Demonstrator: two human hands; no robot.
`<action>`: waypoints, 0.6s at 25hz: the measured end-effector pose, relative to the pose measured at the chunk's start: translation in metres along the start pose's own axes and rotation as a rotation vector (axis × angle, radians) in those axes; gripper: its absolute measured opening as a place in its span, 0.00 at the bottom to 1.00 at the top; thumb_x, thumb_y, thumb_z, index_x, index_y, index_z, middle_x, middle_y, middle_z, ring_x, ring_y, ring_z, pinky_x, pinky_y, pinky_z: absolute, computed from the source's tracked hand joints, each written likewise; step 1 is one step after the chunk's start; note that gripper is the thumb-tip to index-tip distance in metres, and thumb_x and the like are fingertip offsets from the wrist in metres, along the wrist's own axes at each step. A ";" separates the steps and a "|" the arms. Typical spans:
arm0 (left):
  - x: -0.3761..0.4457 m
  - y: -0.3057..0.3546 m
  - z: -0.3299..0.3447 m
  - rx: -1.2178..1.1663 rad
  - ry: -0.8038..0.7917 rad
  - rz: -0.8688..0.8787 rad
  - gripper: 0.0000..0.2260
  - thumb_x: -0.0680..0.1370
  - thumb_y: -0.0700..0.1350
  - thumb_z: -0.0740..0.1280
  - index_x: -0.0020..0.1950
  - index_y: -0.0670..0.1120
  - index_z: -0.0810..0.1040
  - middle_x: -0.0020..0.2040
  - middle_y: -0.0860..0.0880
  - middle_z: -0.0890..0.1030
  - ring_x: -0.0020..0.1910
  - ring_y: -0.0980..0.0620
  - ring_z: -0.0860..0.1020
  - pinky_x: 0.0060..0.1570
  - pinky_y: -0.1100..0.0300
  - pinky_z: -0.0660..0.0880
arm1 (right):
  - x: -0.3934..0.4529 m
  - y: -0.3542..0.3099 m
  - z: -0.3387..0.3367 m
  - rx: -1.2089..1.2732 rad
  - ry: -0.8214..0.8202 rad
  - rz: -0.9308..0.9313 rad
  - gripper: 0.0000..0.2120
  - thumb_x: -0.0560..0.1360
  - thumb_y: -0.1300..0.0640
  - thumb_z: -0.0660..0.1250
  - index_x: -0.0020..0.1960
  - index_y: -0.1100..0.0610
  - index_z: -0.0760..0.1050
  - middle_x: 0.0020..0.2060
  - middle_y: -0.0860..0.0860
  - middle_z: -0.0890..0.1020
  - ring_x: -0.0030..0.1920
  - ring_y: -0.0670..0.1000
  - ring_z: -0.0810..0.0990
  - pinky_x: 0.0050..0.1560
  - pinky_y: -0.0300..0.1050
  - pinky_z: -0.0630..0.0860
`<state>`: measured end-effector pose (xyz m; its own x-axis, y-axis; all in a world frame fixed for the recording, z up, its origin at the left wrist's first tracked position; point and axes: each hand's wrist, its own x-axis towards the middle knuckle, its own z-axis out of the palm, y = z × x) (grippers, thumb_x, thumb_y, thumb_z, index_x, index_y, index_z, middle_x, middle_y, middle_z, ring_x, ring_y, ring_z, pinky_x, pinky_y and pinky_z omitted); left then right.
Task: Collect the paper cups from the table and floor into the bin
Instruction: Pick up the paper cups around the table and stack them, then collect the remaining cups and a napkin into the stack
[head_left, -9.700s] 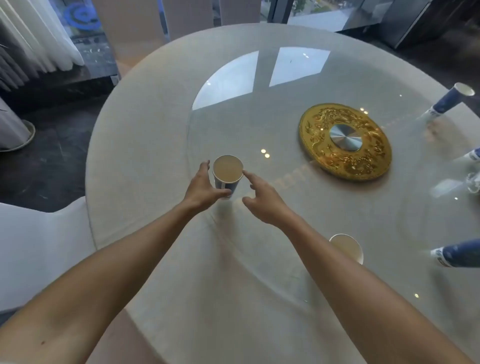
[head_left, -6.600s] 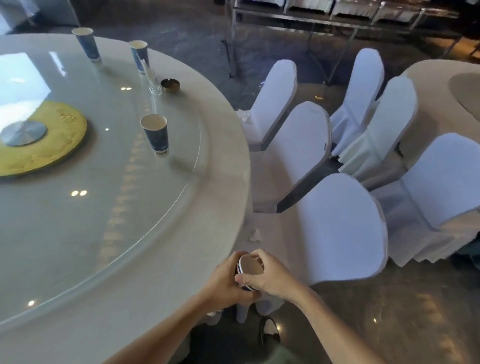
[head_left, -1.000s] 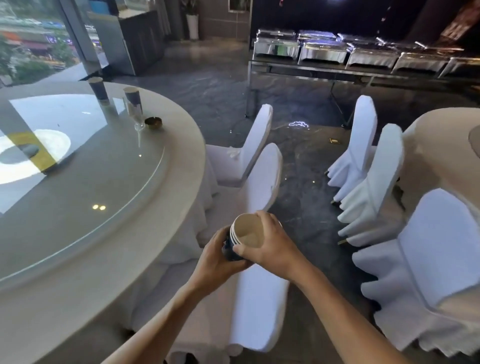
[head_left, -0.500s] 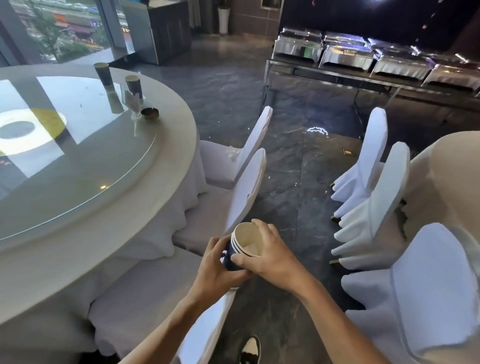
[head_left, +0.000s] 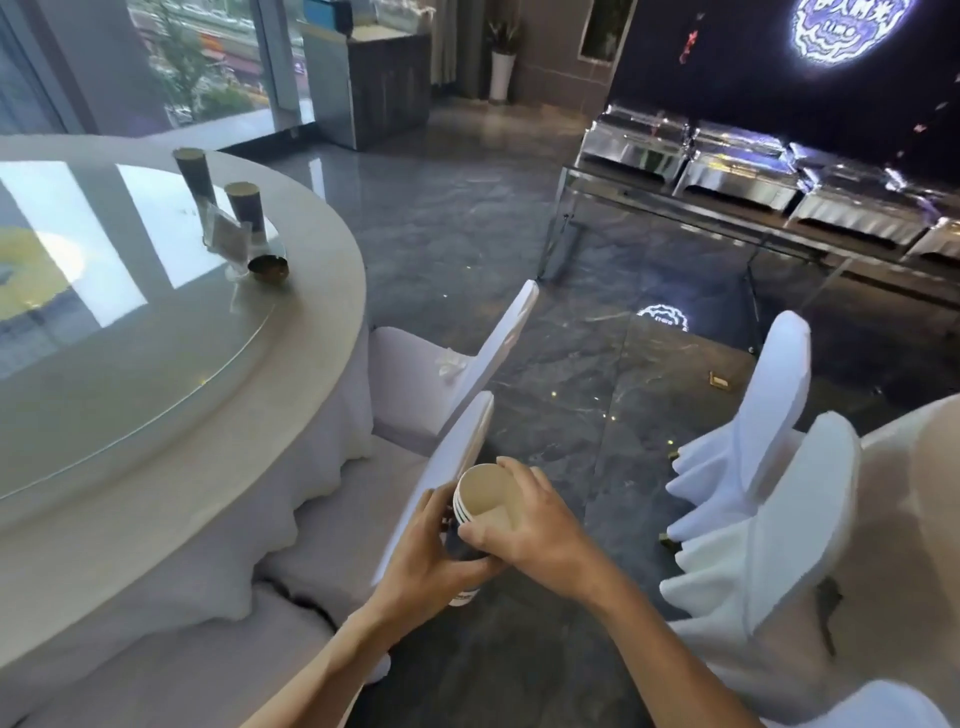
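Head view. Both bare hands meet at lower centre over the dark floor (head_left: 545, 364), holding a nested stack of paper cups (head_left: 475, 512). Three pale rims show one inside another at the stack's mouth, which tilts toward the camera; the dark blue wall and a white base show below. The left hand (head_left: 426, 561) wraps the lower wall of the stack from the left, its grip curled tight around the cups. The right hand (head_left: 530, 525) lies over the near rim from the right, its grip pressed onto the top cup, thumb along the rim's front edge. The stack sits just beside the back of a white-covered chair (head_left: 447, 467), which stands at the round bench (head_left: 291, 395).

The bench, draped in a pale cloth, fills the left of the view and carries a glass turntable (head_left: 130, 353). Near its far edge stand two more paper cups, upright and well apart from the hands: the far cup (head_left: 195, 174) and the near cup (head_left: 247, 208). Just in front of these are a clear card holder (head_left: 226, 244) and a small dark bowl (head_left: 267, 270); whether the holder touches the near cup cannot be told at this size.

At right, more white-covered chairs (head_left: 758, 467) stand beside a second draped bench (head_left: 924, 509). A row of steel chafing dishes (head_left: 727, 166) lines the far wall.
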<state>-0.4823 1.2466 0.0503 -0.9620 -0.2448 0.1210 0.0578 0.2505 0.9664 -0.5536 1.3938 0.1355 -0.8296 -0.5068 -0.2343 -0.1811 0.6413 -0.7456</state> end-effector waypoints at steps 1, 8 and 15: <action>0.020 0.003 0.007 -0.008 0.028 -0.004 0.34 0.65 0.47 0.83 0.68 0.59 0.75 0.60 0.55 0.81 0.58 0.53 0.82 0.57 0.57 0.78 | 0.018 0.002 -0.015 0.010 -0.011 -0.023 0.49 0.63 0.36 0.76 0.79 0.46 0.60 0.66 0.41 0.68 0.62 0.41 0.71 0.53 0.32 0.70; 0.179 0.009 0.064 0.008 0.245 -0.048 0.35 0.65 0.59 0.84 0.68 0.54 0.76 0.59 0.57 0.84 0.57 0.54 0.84 0.58 0.57 0.81 | 0.186 0.040 -0.124 -0.065 -0.139 -0.224 0.49 0.61 0.28 0.72 0.77 0.47 0.65 0.66 0.43 0.71 0.66 0.45 0.74 0.61 0.39 0.72; 0.310 0.023 0.085 0.108 0.560 -0.113 0.36 0.65 0.58 0.84 0.69 0.59 0.74 0.60 0.59 0.84 0.58 0.56 0.83 0.60 0.52 0.80 | 0.352 0.025 -0.198 -0.091 -0.356 -0.466 0.31 0.74 0.47 0.74 0.75 0.50 0.70 0.66 0.47 0.76 0.66 0.47 0.75 0.68 0.44 0.71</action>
<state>-0.8022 1.2559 0.0903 -0.6714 -0.7261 0.1481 -0.0932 0.2810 0.9552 -0.9541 1.3456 0.1579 -0.4261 -0.8990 -0.1014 -0.5416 0.3432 -0.7674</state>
